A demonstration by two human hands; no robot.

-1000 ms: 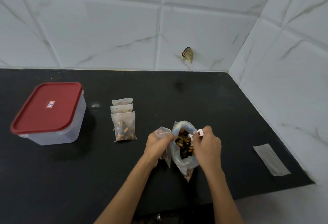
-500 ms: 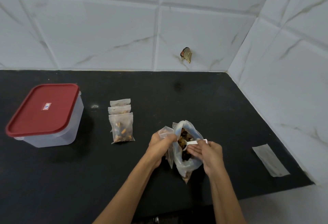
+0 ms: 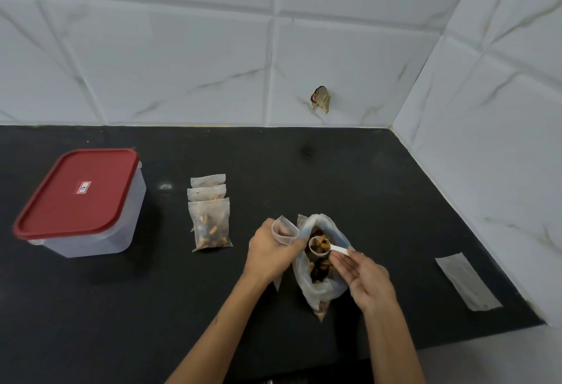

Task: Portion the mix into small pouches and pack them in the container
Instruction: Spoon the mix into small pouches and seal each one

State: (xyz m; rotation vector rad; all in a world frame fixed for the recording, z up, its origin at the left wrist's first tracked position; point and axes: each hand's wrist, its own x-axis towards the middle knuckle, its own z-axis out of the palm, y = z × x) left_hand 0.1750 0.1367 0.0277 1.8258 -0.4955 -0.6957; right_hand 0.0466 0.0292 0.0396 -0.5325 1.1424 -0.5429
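From where I watch, the left hand (image 3: 270, 249) is raised just left of the bag of mix (image 3: 322, 274), fingers curled round an empty small pouch (image 3: 284, 231) and holding its mouth open, tipped up and to the right toward the bag. The forearm comes in from the lower centre. The right hand (image 3: 363, 280) sits just right of the bag, palm turned up, fingers pinching the handle of a white scoop (image 3: 324, 246) — a narrow, fingertip hold.

A second ago that right hand was knuckles-up at the bag's mouth with only the handle end showing; half a second ago the scoop was low among the pieces. Now its bowl has come up to the top of the bag, loaded with brown and dark bits, and the hand has rolled palm-up. The left hand and its pouch have hardly shifted.

The scoop's long axis runs roughly level, handle to the right, bowl to the left over the open bag and near the pouch's mouth, bowl facing up. The bag stands on the black counter (image 3: 380, 189), its mouth upward and away from me.

Left of the hands lie three filled pouches (image 3: 209, 219), overlapped in a row running away from me. Well to their left stands the container (image 3: 82, 204) — red lid on.
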